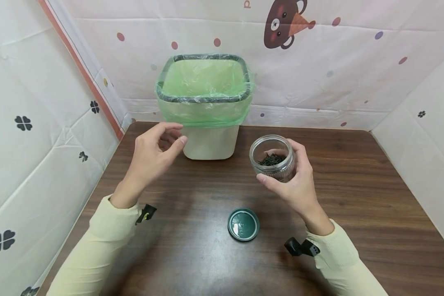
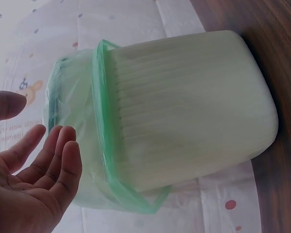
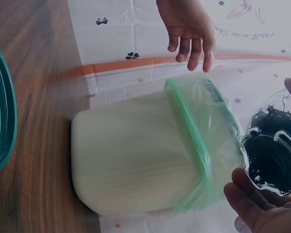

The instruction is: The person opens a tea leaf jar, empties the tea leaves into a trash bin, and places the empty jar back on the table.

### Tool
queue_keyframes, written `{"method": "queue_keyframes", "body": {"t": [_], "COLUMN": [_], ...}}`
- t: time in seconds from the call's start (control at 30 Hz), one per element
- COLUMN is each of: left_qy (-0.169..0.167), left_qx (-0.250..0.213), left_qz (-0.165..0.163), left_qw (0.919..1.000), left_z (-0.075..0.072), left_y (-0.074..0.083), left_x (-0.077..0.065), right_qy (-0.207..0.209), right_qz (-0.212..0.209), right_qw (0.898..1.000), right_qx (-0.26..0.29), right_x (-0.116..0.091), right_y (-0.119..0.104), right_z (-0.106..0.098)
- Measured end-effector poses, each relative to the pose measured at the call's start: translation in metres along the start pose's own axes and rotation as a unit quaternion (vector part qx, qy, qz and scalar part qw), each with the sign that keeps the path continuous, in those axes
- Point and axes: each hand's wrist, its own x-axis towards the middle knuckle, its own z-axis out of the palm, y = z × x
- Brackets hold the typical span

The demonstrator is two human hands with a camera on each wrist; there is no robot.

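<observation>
My right hand (image 1: 297,179) grips a clear ribbed glass jar (image 1: 286,170) by its side, raised over the table and tilted a little. Dark dried leaves that look like loose tea (image 1: 272,159) lie in the jar, whose mouth is uncovered. In the right wrist view the leaves (image 3: 271,155) show through the glass. My left hand (image 1: 153,150) hovers in front of the bin's left side, fingers loosely bent and holding nothing. A round green lid (image 1: 243,224) lies on the table between my forearms.
At the back of the table stands a pale bin (image 1: 211,143) lined with a green plastic bag (image 1: 203,114) under a dark rim (image 1: 207,99). Patterned cloth (image 1: 318,82) hangs behind the brown wooden table (image 1: 355,185) and at both sides.
</observation>
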Motion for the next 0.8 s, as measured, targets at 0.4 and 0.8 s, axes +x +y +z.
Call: {"method": "queue_keyframes", "body": {"t": [0.4,0.8], "left_qy": [0.013,0.016], "left_qx": [0.009,0.019], "left_qz": [-0.004,-0.010], "left_qw": [0.9999,0.9996], "left_z": [-0.005,-0.003], "left_y": [0.000,-0.038], "left_x": [0.009,0.019], "right_qy": [0.001,0.000], "right_qz": [-0.004,-0.009], "right_qw": [1.000,0.997], "right_qx": [0.013,0.073], "right_x": [0.003,0.007], "right_y": [0.001,-0.003], "right_z": [0.001,0.003]}}
